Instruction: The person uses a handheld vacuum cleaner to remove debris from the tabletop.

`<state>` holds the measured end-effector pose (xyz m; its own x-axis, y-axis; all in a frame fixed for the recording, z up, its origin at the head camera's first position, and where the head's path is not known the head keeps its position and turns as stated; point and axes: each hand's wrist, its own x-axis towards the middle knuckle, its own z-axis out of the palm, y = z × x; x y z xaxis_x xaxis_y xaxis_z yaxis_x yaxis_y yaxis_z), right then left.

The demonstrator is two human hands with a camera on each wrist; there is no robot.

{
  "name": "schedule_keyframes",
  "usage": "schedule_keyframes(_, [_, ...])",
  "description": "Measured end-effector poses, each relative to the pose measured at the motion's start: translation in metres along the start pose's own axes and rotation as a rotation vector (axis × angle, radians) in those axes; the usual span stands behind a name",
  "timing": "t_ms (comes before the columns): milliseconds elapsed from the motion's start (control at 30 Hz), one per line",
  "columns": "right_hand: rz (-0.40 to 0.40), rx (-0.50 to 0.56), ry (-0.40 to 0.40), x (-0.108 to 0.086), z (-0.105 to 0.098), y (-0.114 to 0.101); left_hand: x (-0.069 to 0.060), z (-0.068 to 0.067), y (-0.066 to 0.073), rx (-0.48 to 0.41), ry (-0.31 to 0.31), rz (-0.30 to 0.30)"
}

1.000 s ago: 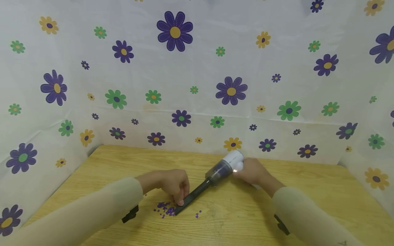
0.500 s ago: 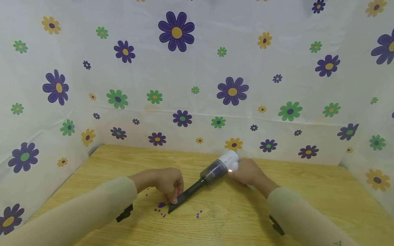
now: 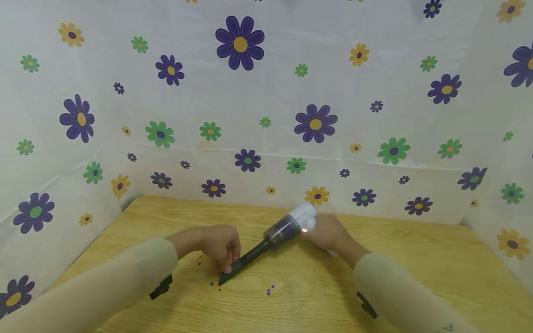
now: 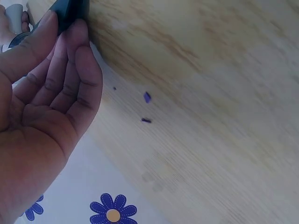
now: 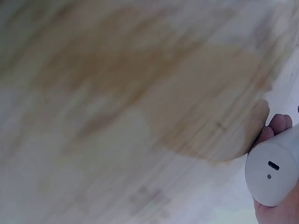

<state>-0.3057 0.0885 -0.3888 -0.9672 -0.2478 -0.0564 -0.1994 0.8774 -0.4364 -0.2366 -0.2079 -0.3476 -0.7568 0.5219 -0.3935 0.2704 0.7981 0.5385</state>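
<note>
A handheld vacuum cleaner [image 3: 283, 231] with a white body, a see-through dust cup and a long black nozzle [image 3: 250, 256] slants across the table. My right hand [image 3: 329, 233] grips its white handle; the right wrist view shows the white end [image 5: 271, 172] with fingers curled round it. Close to the nozzle's tip, my left hand [image 3: 218, 245] pinches the black tube between thumb and fingers, as the left wrist view [image 4: 51, 88] also shows. Beside the tip lie a few purple bits [image 3: 212, 284]. Another small group of purple scraps [image 3: 269, 290] lies to the right.
The wooden table [image 3: 316, 296] spreads under both arms. Behind it and at both sides hangs a white sheet [image 3: 266, 88] printed with flowers. Stray purple specks [image 3: 200, 263] lie near the left wrist, and some show in the left wrist view as purple flakes [image 4: 147, 97].
Both hands and the vacuum cleaner have moved left. Most of the purple pile at the nozzle's tip has disappeared, leaving a few bits there. The right-hand scraps stay put.
</note>
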Motion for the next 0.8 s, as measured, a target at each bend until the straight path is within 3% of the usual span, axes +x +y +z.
schedule_keyframes(333, [0.011, -0.03, -0.004, 0.001, 0.002, -0.005, -0.002, -0.003, -0.007, -0.006, -0.015, 0.015])
schedule_keyframes(533, [0.021, -0.015, 0.003, 0.0, 0.003, -0.009, -0.004, -0.006, -0.01, -0.018, -0.007, -0.012])
schedule_keyframes(800, [0.049, 0.024, 0.027, -0.002, 0.003, -0.009, 0.01, -0.009, -0.016, 0.043, 0.032, 0.047])
